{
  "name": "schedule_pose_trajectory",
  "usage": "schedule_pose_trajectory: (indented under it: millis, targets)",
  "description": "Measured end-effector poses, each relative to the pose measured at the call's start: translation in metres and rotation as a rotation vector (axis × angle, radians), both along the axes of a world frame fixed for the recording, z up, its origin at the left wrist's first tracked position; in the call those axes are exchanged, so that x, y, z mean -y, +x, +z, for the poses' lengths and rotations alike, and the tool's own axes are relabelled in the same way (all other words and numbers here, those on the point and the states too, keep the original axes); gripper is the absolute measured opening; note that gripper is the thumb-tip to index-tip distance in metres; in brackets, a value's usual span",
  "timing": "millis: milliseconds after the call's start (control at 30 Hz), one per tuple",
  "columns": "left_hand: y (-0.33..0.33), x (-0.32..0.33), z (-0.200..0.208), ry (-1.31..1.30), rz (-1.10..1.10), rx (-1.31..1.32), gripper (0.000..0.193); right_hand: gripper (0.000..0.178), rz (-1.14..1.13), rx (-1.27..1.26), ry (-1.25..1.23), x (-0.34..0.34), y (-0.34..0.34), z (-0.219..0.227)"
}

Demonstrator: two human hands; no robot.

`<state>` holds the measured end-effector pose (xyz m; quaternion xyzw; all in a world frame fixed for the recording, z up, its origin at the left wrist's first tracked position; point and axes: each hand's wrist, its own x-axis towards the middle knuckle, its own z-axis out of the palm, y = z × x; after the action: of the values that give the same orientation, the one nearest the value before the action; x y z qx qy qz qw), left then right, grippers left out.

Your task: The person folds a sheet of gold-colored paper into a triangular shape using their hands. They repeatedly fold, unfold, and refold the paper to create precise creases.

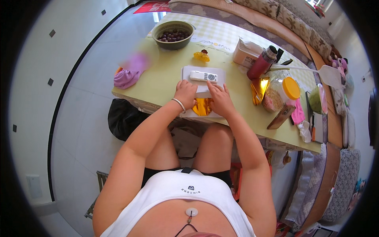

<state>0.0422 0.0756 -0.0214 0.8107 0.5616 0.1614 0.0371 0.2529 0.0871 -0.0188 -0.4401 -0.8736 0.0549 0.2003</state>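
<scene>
A gold foil sheet lies between my hands at the table's near edge. My left hand, with a silver bangle at the wrist, has its fingers curled at the sheet's left side. On the right side, my right hand grips it, the index finger reaching up close to a white remote control. The remote rests on a white pad or stack of paper just beyond my fingers. My fingertips partly cover the sheet's sides.
A basket of dark round fruit stands far left, with a yellow hair clip nearer. Purple cloth lies left. Rightward are a tissue box, a red thermos, gold foil, a yellow-lidded jar and a phone.
</scene>
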Motion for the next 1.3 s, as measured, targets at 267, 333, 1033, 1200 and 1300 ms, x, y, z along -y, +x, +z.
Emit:
schedule_pose_trajectory:
  millis: [267, 333, 1033, 1200, 1300]
  targets:
    - [0.019, 0.022, -0.018, 0.197, -0.132, -0.107, 0.022, 0.053, 0.180, 0.258, -0.035, 0.007, 0.013, -0.015]
    - [0.021, 0.034, -0.030, 0.343, -0.122, -0.098, 0.021, 0.059, 0.155, 0.179, -0.017, 0.019, 0.018, -0.027]
    - [-0.022, 0.108, -0.029, 0.297, -0.079, 0.313, 0.035, 0.029, 0.023, -0.188, 0.224, 0.083, 0.066, -0.039]
    - [-0.021, 0.102, -0.030, 0.253, 0.000, 0.495, 0.023, 0.021, 0.013, -0.199, 0.203, 0.093, 0.058, -0.021]
    - [-0.020, 0.099, -0.022, 0.201, 0.037, 0.630, 0.016, 0.023, 0.012, -0.339, 0.169, 0.094, 0.056, -0.024]
